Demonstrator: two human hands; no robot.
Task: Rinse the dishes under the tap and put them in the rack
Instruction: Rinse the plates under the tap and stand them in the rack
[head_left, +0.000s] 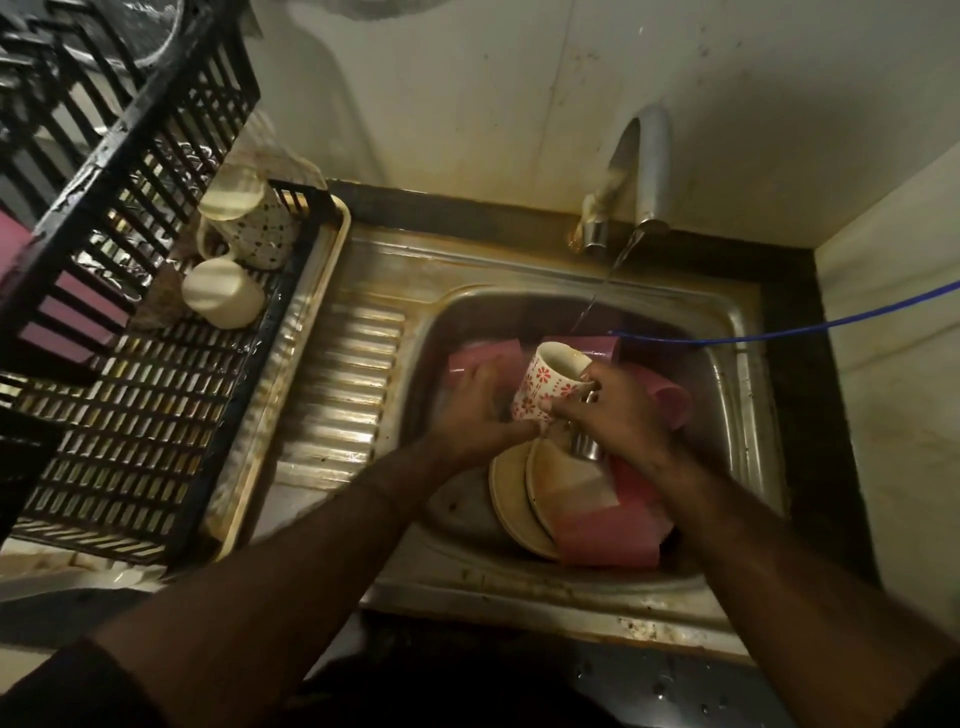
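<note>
Your right hand (613, 410) grips the flowered mug (545, 384) from its right side, fingers curled round it, mug tilted with its mouth toward the tap (647, 171). Your left hand (478, 410) meets the mug's lower left, fingers bent against it; whether it truly grips, you cannot tell. The mug sits over the sink (727, 374), below and just short of the thin water stream (602, 283).

Under your hands in the basin: two tan plates (519, 499) on edge, pink cups (613, 525), a small steel piece (587, 447).

The black rack (156, 405) stands on the left on a tray (291, 364). At its far end, a dotted mug (249, 223) and a cream cup (223, 293), both bottom-up.

A blue hose (779, 332) runs in from the right to the basin.
</note>
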